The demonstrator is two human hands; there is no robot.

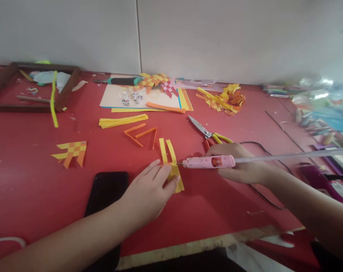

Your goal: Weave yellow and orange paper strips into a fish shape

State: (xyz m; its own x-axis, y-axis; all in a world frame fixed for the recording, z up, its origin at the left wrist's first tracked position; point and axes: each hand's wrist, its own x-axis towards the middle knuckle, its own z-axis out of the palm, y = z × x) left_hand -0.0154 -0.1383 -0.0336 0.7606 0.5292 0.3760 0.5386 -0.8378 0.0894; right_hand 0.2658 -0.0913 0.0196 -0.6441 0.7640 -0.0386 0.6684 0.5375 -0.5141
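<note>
My left hand (150,189) presses folded yellow paper strips (171,160) flat on the red table (32,189), its fingers lying on their near end. My right hand (239,166) is wrapped round a pink glue gun (208,162) with a long clear glue stick (296,155) trailing right. The gun's nozzle points left and touches the yellow strips. Two folded orange strips (141,135) lie just beyond.
A black phone (106,190) lies under my left forearm. Scissors (208,132) lie behind the glue gun. A woven orange-yellow paper fish (71,152) is at left, a yellow strip pile (122,121) and paper sheets (137,99) at the back, a wooden frame (61,94) far left.
</note>
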